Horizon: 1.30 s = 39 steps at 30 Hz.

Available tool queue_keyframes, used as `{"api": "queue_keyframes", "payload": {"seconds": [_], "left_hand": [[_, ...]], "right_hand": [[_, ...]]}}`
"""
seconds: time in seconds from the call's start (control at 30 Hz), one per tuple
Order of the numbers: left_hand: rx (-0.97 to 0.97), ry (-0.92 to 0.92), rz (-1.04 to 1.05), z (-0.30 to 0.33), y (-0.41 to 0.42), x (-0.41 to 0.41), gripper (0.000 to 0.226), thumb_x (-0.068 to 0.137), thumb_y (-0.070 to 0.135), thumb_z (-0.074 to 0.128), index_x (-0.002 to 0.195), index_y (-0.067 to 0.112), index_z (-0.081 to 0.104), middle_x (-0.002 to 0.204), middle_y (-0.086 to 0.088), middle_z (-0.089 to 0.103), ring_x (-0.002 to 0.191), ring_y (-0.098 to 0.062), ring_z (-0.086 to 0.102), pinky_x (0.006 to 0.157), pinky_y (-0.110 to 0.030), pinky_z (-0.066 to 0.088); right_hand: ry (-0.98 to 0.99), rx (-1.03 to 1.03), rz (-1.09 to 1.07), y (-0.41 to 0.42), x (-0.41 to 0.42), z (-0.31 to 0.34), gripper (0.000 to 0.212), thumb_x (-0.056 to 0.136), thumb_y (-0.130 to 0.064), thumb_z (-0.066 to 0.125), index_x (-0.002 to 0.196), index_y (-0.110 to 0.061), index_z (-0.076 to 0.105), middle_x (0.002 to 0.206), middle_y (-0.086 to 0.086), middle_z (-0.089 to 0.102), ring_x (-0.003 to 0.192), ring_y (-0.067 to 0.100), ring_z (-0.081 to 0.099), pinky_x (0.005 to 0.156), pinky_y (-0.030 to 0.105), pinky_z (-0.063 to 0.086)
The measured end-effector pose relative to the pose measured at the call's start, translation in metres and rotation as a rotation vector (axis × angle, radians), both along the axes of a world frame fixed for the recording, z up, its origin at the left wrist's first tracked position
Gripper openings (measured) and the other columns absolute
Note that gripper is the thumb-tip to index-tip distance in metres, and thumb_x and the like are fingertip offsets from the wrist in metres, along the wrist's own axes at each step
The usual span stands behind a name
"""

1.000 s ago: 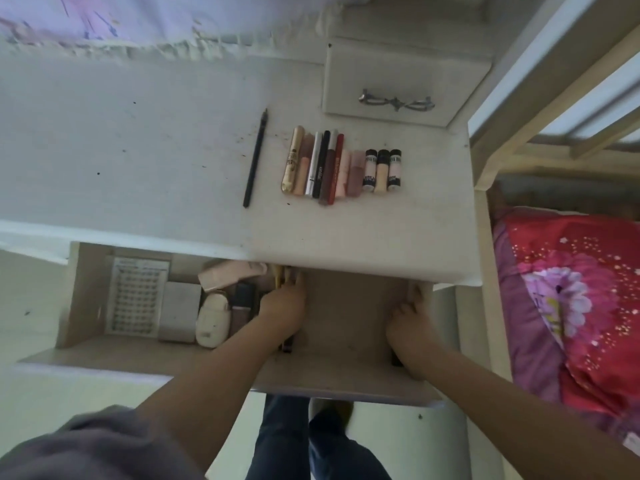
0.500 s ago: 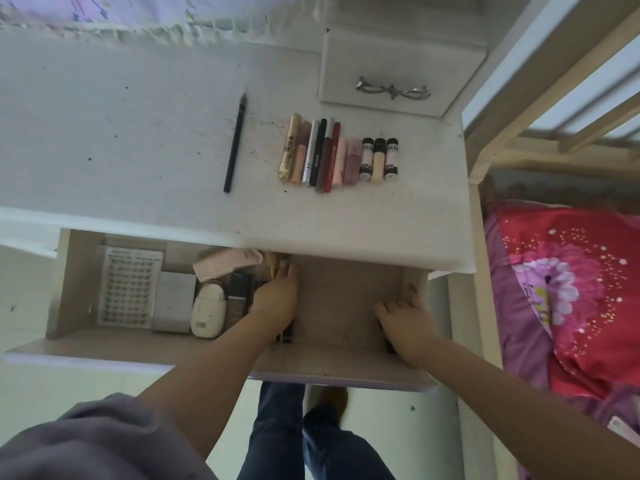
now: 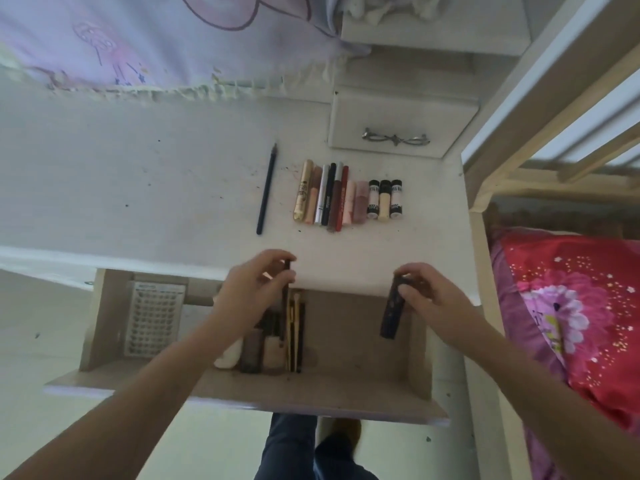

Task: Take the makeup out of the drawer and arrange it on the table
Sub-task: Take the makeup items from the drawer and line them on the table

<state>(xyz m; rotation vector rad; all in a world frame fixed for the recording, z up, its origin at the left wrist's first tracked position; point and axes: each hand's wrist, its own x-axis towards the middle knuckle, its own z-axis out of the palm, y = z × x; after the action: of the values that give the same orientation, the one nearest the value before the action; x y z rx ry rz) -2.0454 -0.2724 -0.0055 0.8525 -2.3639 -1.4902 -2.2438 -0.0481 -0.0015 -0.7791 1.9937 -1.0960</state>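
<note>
A: Entry, head view. Left hand (image 3: pixel 254 285) is curled around a thin dark stick (image 3: pixel 286 299), pinched between thumb and fingertips at its upper end; the stick stands nearly upright over the front lip of the table (image 3: pixel 138 188).

B: Right hand?

A: Right hand (image 3: pixel 427 296) grips a dark cylindrical tube (image 3: pixel 392 315), finish slightly speckled, fingers wrapped round its top. The tube hangs tilted above the bare right part of the drawer (image 3: pixel 346 393).

B: Drawer contents?

A: Matte brownish board floor. Left: a flat white perforated card (image 3: pixel 154 317). Centre, partly behind the left forearm: a rounded white case (image 3: pixel 228 356), two squat blocky bottles (image 3: pixel 263 348), and a bundle of slim gold and black sticks (image 3: pixel 294 334) lying lengthwise.

B: Table surface?

A: Pale, flecked with dark specks. A long dark pencil (image 3: pixel 266 190) lies alone. To its right, well apart, a tight row of tubes (image 3: pixel 332 199) side by side: one gold, several pink and beige, one white, one black, one red. Just right of them stand-alike three short vials (image 3: pixel 384 199), black caps, pale bodies, touching each other.

B: Behind?

A: A small white drawer box (image 3: pixel 398 116) with a curled metal handle (image 3: pixel 394 137).
</note>
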Motion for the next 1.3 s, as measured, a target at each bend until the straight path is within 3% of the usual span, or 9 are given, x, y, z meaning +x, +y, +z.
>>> {"api": "queue_keyframes", "payload": {"seconds": [0.13,0.23,0.37,0.5,0.67,0.97,1.1,1.2,1.3], "left_hand": [[-0.073,0.131,0.292,0.033,-0.095,-0.037,0.015,0.09,0.019,0.057,0.098,0.029,0.065,0.07,0.009,0.068,0.055,-0.001,0.059,0.047,-0.011,0.046],[-0.091,-0.024,0.388,0.016,-0.15,-0.077,0.018,0.09,0.018,0.056,0.103,0.01,0.065,0.074,-0.004,0.066,0.053,-0.01,0.057,0.044,-0.019,0.049],[-0.208,-0.243,0.352,-0.017,-0.173,-0.117,0.023,0.089,0.023,0.057,0.105,0.008,0.066,0.09,-0.013,0.069,0.077,-0.031,0.065,0.078,-0.035,0.054],[-0.289,-0.259,0.306,-0.018,-0.171,-0.144,0.029,0.089,0.032,0.058,0.107,0.009,0.064,0.097,-0.012,0.067,0.089,-0.026,0.063,0.082,-0.027,0.046],[-0.286,-0.287,0.164,-0.013,-0.146,-0.159,0.034,0.092,0.029,0.055,0.12,0.011,0.059,0.107,-0.013,0.063,0.092,-0.027,0.061,0.088,-0.037,0.051],[-0.166,-0.141,0.249,0.002,-0.103,-0.109,0.017,0.095,0.023,0.049,0.107,0.015,0.057,0.086,-0.005,0.062,0.066,-0.016,0.062,0.056,-0.026,0.052],[-0.182,-0.007,0.262,-0.016,-0.03,-0.023,0.008,0.092,0.029,0.045,0.088,0.027,0.052,0.07,0.01,0.055,0.062,-0.001,0.054,0.055,-0.01,0.044],[-0.083,-0.248,0.193,-0.056,0.032,0.018,0.011,0.093,0.025,0.047,0.088,0.023,0.056,0.071,0.005,0.059,0.062,-0.006,0.057,0.059,-0.024,0.051],[-0.088,-0.515,0.092,-0.097,0.058,0.02,0.016,0.096,0.02,0.045,0.098,0.014,0.06,0.08,-0.006,0.066,0.073,-0.023,0.063,0.066,-0.037,0.051]], "right_hand": [[0.081,-0.073,-0.287,-0.04,-0.07,0.022,0.017,0.095,-0.008,0.05,0.1,-0.024,0.056,0.086,-0.002,0.059,0.078,0.011,0.063,0.059,0.017,0.055],[0.138,-0.004,-0.397,-0.068,-0.112,0.012,0.013,0.096,-0.011,0.048,0.105,-0.018,0.055,0.085,0.001,0.056,0.08,0.018,0.058,0.056,0.019,0.053],[0.173,0.162,-0.415,-0.098,-0.136,-0.012,0.017,0.096,-0.018,0.049,0.11,-0.016,0.058,0.096,0.008,0.06,0.09,0.028,0.06,0.075,0.04,0.053],[0.344,0.227,-0.391,-0.116,-0.14,-0.022,0.024,0.094,-0.021,0.048,0.115,-0.015,0.057,0.099,0.001,0.058,0.081,0.014,0.054,0.063,0.001,0.037],[0.395,0.308,-0.379,-0.116,-0.138,-0.028,0.028,0.094,-0.02,0.047,0.12,-0.013,0.056,0.107,0.005,0.056,0.086,0.014,0.051,0.057,0.005,0.028],[0.613,0.005,-0.26,-0.076,-0.062,0.012,0.02,0.094,-0.008,0.049,0.111,-0.008,0.06,0.102,0.004,0.056,0.086,0.008,0.051,0.076,0.015,0.043],[0.436,0.022,0.144,-0.046,0.037,-0.016,0.015,0.094,-0.011,0.051,0.102,-0.013,0.063,0.095,-0.007,0.06,0.083,0.002,0.054,0.078,0.005,0.04],[0.145,0.328,0.29,-0.044,0.092,-0.063,0.019,0.097,-0.018,0.046,0.102,-0.009,0.063,0.097,0.007,0.066,0.086,0.019,0.06,0.076,0.028,0.048],[0.012,0.468,0.216,-0.067,0.113,-0.102,0.024,0.099,-0.021,0.043,0.093,-0.005,0.06,0.096,0.014,0.066,0.086,0.026,0.062,0.067,0.03,0.044]]}}
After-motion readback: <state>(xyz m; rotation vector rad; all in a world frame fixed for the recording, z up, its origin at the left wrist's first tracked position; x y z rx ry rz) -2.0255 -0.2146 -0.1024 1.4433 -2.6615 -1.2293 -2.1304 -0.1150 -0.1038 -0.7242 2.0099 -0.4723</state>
